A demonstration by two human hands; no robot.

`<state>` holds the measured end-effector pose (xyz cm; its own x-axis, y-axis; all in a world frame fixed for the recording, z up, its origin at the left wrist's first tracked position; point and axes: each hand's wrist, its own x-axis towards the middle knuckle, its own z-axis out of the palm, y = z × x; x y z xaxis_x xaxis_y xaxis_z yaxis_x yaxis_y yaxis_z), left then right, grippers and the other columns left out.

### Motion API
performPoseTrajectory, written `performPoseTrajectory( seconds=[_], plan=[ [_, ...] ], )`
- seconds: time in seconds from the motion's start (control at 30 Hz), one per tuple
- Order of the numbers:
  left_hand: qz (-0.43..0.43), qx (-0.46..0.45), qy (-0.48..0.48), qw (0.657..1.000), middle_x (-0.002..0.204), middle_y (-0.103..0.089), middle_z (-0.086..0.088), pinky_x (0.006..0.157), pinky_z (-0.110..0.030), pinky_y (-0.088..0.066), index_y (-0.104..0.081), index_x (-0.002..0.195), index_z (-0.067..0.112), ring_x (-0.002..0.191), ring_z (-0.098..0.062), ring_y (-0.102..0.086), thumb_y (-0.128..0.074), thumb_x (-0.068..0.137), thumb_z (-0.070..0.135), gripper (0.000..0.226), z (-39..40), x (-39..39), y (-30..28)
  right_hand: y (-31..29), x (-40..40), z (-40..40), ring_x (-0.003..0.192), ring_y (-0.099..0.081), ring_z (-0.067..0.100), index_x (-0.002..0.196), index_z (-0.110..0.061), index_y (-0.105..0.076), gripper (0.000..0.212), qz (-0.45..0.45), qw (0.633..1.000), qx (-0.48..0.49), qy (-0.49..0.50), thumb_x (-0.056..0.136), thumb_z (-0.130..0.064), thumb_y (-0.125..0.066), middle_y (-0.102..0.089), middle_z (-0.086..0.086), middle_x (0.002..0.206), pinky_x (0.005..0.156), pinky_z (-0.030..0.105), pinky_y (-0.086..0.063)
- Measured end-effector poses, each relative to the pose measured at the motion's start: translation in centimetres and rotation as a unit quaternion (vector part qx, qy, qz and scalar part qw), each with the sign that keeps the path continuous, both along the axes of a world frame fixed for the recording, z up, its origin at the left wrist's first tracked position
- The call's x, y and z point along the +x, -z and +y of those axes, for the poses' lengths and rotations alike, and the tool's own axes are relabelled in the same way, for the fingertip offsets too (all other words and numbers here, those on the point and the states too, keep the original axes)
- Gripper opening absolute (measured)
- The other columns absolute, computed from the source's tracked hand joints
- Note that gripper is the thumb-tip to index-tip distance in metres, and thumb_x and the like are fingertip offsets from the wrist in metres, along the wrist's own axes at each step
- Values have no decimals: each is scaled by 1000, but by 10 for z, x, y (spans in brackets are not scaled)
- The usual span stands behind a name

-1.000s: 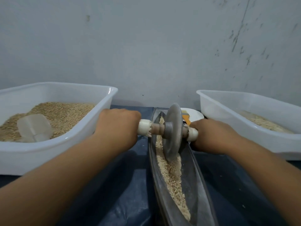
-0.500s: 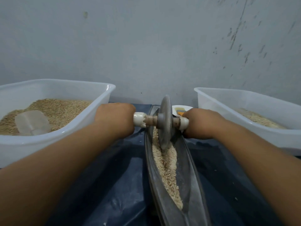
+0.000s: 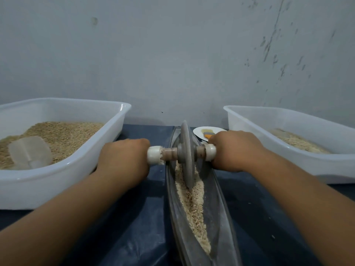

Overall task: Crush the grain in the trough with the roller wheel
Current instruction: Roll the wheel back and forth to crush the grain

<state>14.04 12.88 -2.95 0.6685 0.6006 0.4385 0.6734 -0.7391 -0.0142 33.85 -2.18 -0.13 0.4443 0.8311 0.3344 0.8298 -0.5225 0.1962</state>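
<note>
Left hand: the left hand point(image 3: 123, 160) is clenched around the left end of the wheel's handle; its fingers are curled over the white cap and hide most of it.
Right hand: the right hand point(image 3: 236, 150) grips the right end of the same handle, fingers wrapped around it, only the white cap's inner edge showing.
Roller wheel: the grey roller wheel point(image 3: 187, 156) stands on its edge inside the trough, in the far half, with its lower rim sunk in the grain. Its handle runs across the trough from one hand to the other.
Trough: the long narrow trough point(image 3: 221, 217) lies on the desk between the two arms, running from the near edge toward the wall.
Grain: the grain point(image 3: 194, 206) lies as a strip along the bottom of the trough, from the wheel down to the near end.
Left tub: a white tub point(image 3: 63, 179) stands left of the trough, holding more grain, and a clear scoop point(image 3: 29, 152) lies in it.
Right tub: a second white tub point(image 3: 299, 167) stands on the right, with a thinner layer of grain.
Plate: a small white plate point(image 3: 199, 131) sits behind the right hand, near the far end of the trough; something orange and grey lies on it, too small to tell.
Desk: the desk point(image 3: 134, 227) is covered with a dark blue sheet.
</note>
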Motion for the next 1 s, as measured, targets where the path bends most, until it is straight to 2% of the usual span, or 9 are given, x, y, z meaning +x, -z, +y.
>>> performPoseTrajectory(
  seconds=[0.1, 0.2, 0.27, 0.37, 0.53, 0.63, 0.77, 0.87, 1.0],
  plan=[
    [-7, 46, 2, 999, 68, -48, 10, 59, -27, -36, -44, 81, 33, 65, -12, -48, -64, 79, 38, 21, -1, -1, -1, 6, 1, -5, 60, -40, 3, 78, -29, -57, 13, 17, 1000, 1, 6, 71, -40, -63, -51, -12, 68, 50, 23, -26],
    [17, 19, -1, 1000, 76, -54, 8, 65, -31, -38, -43, 83, 32, 71, -15, -51, -65, 80, 34, 22, -3, 11, -15, 1, 3, -1, 68, -51, 12, 83, -30, -59, 13, 72, 997, -23, 12, 73, -36, -65, -56, -12, 75, 55, 25, -36],
    [19, 8, -1, 1000, 80, -57, 6, 67, -32, -40, -44, 84, 31, 73, -16, -53, -65, 81, 32, 21, -3, 15, -19, 0, 3, 1, 73, -54, 15, 84, -31, -60, 13, 75, 997, -26, 12, 74, -36, -65, -57, -12, 77, 58, 26, -38],
    [11, 6, 3, 1000, 82, -57, 8, 68, -30, -41, -44, 87, 33, 75, -15, -54, -64, 83, 35, 20, -8, 7, -13, -1, -4, -2, 70, -52, 15, 78, -30, -55, 10, 55, 998, -16, 8, 75, -36, -63, -55, -11, 74, 55, 26, -34],
    [9, 48, 12, 999, 66, -43, 12, 58, -27, -33, -37, 79, 36, 64, -8, -46, -62, 79, 36, 25, -17, -20, 1, 13, -19, -23, 56, -39, 7, 70, -28, -43, 19, -25, 999, 23, 17, 74, -35, -60, -48, -10, 63, 47, 24, -20],
    [6, 72, 20, 997, 68, -45, 11, 63, -28, -37, -41, 82, 35, 68, -10, -50, -64, 80, 38, 23, -16, -10, -9, 15, -17, -24, 64, -49, 12, 74, -28, -47, 15, 33, 998, 35, 34, 76, -34, -61, -52, -11, 68, 48, 25, -25],
    [40, 23, 20, 999, 78, -52, 7, 70, -31, -41, -44, 86, 32, 75, -16, -52, -66, 82, 39, 23, -12, 12, -27, 4, -17, -11, 77, -54, 19, 83, -31, -54, 7, 99, 994, 10, 43, 80, -31, -61, -58, -11, 81, 60, 27, -36],
    [26, 27, 23, 999, 77, -50, 9, 69, -30, -38, -40, 84, 33, 75, -15, -52, -65, 83, 36, 26, -18, -2, -17, 7, -24, -22, 70, -53, 17, 80, -29, -52, 8, 67, 996, 23, 50, 80, -32, -59, -57, -9, 76, 53, 27, -32],
    [13, 22, 29, 999, 80, -54, 9, 64, -30, -35, -37, 82, 33, 79, -14, -57, -57, 81, 37, 21, -29, -31, 1, 12, -44, -39, 58, -38, 15, 69, -30, -31, 27, -37, 998, 49, 32, 81, -31, -54, -41, -8, 62, 50, 31, -20]
  ],
)
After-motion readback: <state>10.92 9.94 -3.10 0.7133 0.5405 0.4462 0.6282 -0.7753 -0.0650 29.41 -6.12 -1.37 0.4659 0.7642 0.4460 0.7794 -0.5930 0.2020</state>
